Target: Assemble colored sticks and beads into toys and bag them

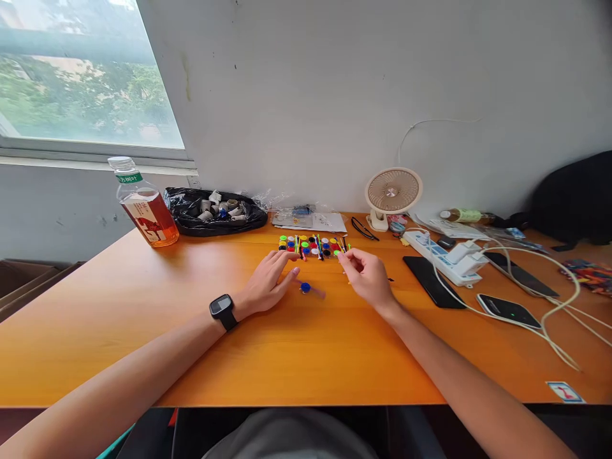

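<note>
A cluster of small coloured caps and thin coloured sticks (313,245) lies on the orange table (296,357), near the wall. My left hand (268,280) rests flat on the table just in front of the cluster, fingers stretched out, with a black watch on the wrist. A blue cap on a purple stick (308,289) lies on the table between my hands, blurred. My right hand (367,273) hovers at the cluster's right end with its fingertips pinched together, possibly on a thin stick that is too small to make out.
A bottle of amber drink (143,204) and a black bag of small tubes (217,210) stand at the back left. A small fan (392,194), glasses (363,229), a power strip (442,255), phones (433,280) and white cables (549,306) fill the right side.
</note>
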### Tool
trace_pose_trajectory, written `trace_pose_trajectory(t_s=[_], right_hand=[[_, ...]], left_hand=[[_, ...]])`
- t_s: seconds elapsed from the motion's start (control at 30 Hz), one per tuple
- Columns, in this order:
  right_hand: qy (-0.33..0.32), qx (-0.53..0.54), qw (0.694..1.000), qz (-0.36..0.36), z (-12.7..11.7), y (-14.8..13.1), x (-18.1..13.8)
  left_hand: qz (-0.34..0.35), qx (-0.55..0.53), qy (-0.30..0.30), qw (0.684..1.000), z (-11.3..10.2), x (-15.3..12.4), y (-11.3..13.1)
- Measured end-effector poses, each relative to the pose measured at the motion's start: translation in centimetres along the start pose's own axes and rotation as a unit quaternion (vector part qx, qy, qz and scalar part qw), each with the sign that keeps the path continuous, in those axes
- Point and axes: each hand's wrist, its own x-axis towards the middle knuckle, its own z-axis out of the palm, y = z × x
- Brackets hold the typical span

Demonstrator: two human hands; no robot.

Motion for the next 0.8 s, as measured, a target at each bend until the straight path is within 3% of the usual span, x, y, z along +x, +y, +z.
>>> trace_pose_trajectory(t_s=[0.07,0.13,0.23,0.3,0.37,0.5,0.63,0.8], right_hand=[[0.023,-0.13,0.991,-0.022,-0.6,0.4,0.4],[0.02,-0.269,0.962,-0.045,-0.9,0.7,0.4],[-0.04,-0.422,0.905,-0.024,-0.9,1.2,-0.1],[-0.094,-0.469,0.878,0.012,-0.7,1.4,-0.5],[-0.126,-0.481,0.867,0.028,-0.4,1.5,-0.9],[-0.158,-0.455,0.876,0.003,-0.1,1.5,-1.1],[-0.182,-0.391,0.901,-0.05,0.4,1.3,-1.3],[-0.207,-0.233,0.943,-0.121,1.3,1.0,-1.7]], left_hand=[[-0.007,-0.005,-0.001,1.0,0.0,0.0,-0.1],[-0.012,-0.007,-0.001,1.0,0.0,0.0,-0.2],[-0.016,-0.012,-0.007,1.0,0.1,0.1,-0.2],[-0.017,-0.014,-0.01,1.0,0.1,0.1,-0.2],[-0.019,-0.016,-0.012,1.0,0.1,0.1,-0.2],[-0.017,-0.026,-0.018,0.999,0.1,0.0,-0.3],[-0.008,-0.027,-0.02,0.999,0.2,0.0,-0.4],[-0.004,-0.029,-0.018,0.999,0.3,0.0,-0.4]])
